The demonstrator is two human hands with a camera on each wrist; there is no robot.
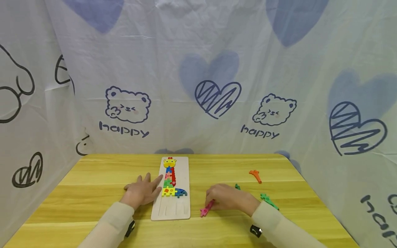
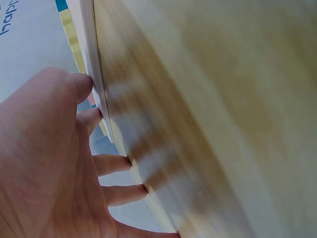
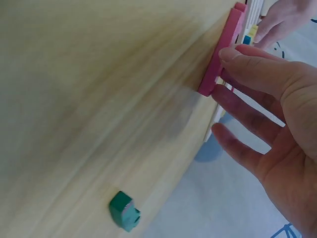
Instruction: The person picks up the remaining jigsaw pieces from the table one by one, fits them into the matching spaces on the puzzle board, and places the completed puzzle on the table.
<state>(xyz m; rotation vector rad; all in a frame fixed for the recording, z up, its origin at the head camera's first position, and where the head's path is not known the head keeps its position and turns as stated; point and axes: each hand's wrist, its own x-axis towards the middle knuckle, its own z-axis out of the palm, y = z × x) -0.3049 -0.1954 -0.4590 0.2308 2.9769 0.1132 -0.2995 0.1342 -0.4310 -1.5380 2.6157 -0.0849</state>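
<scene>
A pale wooden puzzle board (image 1: 183, 172) lies on the table, partly filled with a colourful giraffe puzzle (image 1: 168, 182) of interlocking pieces; grooves show in its lower part. My left hand (image 1: 141, 191) rests with spread fingers at the board's left side. In the left wrist view, the thumb and index finger of that hand (image 2: 54, 144) touch the board's edge (image 2: 91, 49). To the right of the board, my right hand (image 1: 224, 197) pinches a pink puzzle piece (image 1: 206, 209). Thumb and fingers lie on either side of this piece (image 3: 223, 54) in the right wrist view.
Beyond my right hand lies an orange piece (image 1: 256, 176). A green piece (image 1: 269, 201) is right of the wrist, and a dark green piece (image 1: 237, 186) shows partly behind the hand. A printed white cloth (image 1: 173, 120) hangs behind the wooden table (image 1: 102, 172).
</scene>
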